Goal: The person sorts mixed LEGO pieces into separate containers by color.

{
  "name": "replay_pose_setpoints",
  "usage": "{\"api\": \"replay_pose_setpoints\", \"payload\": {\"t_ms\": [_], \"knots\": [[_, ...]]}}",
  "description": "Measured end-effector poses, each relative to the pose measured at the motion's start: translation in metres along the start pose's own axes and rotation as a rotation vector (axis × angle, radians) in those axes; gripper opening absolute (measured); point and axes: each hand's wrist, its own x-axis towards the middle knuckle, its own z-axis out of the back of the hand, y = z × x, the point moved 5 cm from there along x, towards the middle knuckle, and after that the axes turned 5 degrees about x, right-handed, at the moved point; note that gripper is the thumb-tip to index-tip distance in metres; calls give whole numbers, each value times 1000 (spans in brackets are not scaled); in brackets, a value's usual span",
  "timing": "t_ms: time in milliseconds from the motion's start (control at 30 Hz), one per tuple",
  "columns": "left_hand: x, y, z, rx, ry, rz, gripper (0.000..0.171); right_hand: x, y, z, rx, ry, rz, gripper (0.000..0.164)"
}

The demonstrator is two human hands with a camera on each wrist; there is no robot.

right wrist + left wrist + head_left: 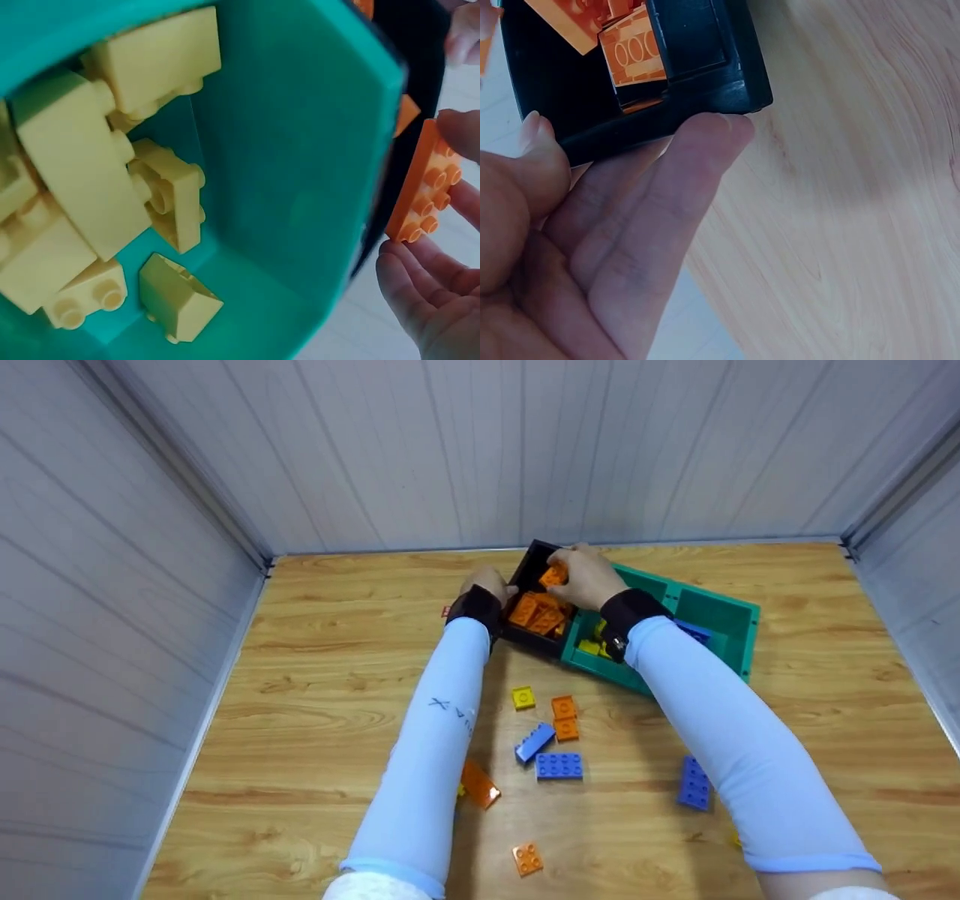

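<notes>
My left hand point(486, 580) holds the black bin point(742, 86) at its wall, thumb over the rim and fingers against the outside. Several orange bricks point(538, 613) lie heaped in that bin. Over the bin, an orange brick point(427, 184) with studs is pinched between the thumb and fingers of my right hand point(589, 576). Beside the black bin stands a green bin point(277, 150) with yellow bricks point(82, 165) inside. My right wrist hides part of it in the head view.
A further green compartment point(731, 604) on the right has blue bricks point(694, 631). Loose on the wooden table point(337, 697) lie a yellow brick point(523, 697), blue bricks point(559, 766) and orange bricks point(528, 859). Pale panel walls point(480, 450) enclose the table's back and sides.
</notes>
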Motion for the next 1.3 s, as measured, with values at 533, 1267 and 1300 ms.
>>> {"api": "replay_pose_setpoints", "payload": {"t_ms": [533,1267,1300], "knots": [[8,-21,-10,39,59,-63,33,-44,-14,23,-20,-37,17,37],[47,14,-5,35,26,-61,32,-285,-84,41,97,-43,-319,41],[56,18,-10,42,22,-72,34,-292,-89,34,90,-26,-345,42]]}}
